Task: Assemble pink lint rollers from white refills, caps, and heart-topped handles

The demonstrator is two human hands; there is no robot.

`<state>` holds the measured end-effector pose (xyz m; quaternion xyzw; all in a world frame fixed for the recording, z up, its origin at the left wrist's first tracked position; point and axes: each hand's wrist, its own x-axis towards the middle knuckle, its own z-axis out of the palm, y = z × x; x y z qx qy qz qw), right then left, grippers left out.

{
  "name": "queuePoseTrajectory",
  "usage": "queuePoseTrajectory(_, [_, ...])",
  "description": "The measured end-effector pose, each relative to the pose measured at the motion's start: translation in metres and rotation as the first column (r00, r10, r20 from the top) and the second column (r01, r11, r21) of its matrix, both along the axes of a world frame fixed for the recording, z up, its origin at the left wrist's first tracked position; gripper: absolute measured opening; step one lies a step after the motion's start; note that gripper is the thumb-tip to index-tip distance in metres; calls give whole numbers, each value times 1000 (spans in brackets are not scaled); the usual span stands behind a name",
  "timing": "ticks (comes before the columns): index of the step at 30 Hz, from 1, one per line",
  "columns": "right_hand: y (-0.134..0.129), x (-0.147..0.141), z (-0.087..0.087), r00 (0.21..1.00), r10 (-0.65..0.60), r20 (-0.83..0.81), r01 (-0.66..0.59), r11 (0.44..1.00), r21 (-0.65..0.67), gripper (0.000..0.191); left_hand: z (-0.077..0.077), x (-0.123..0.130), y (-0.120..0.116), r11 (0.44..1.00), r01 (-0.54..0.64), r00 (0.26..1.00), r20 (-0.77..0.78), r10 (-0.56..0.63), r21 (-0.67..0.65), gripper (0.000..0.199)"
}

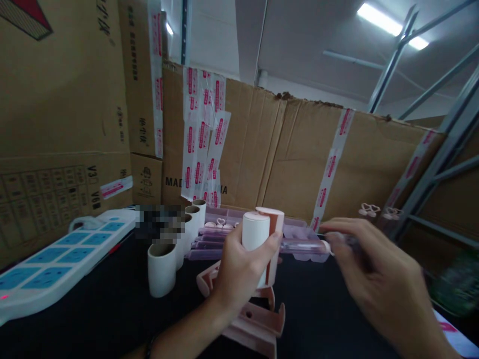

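The left hand [236, 267] is closed around a white tube [256, 230] standing almost straight up, a pink holder [277, 225] just beside it. The right hand [389, 279], half curled, is farther off, to the tube's right; I can't tell if it holds anything.

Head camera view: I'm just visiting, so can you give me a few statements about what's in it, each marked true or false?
1. The left hand holds a white cylinder. True.
2. The white cups stand to the right of the left hand. False: they stand to its left.
3. A red light shows on the power strip. True.
4. The right hand rests on the power strip. False: it is on the far side of the view from the strip.
5. The cardboard has no tape on it. False: printed tape runs down it.
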<state>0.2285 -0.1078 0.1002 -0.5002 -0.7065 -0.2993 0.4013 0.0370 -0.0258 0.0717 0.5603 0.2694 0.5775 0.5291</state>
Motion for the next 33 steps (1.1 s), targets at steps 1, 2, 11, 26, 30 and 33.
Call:
queuePoseTrajectory(1, [6,6,-1,997,-43,71,47,998,-46,46,1,-1,1,1000,30,1000,-4,-30,-9,37])
queuePoseTrajectory(2, [11,12,-3,986,-82,147,97,991,-92,51,2,-1,2,998,65,998,-3,-66,-22,38])
queuePoseTrajectory(11, [9,35,-34,986,-44,160,74,979,-192,46,-4,-1,17,991,73,996,-43,-78,-116,43])
queuePoseTrajectory(26, [-2,11,-42,940,-167,299,194,979,-63,53,4,-7,26,992,-68,964,-248,92,103,38])
queuePoseTrajectory(30, [-1,22,-30,966,14,259,56,964,-261,52,13,-13,28,991,131,955,-265,-132,-23,41])
queuePoseTrajectory(33, [1,31,-24,967,59,249,23,949,-315,46,16,-16,29,970,211,937,-259,-235,-118,41])
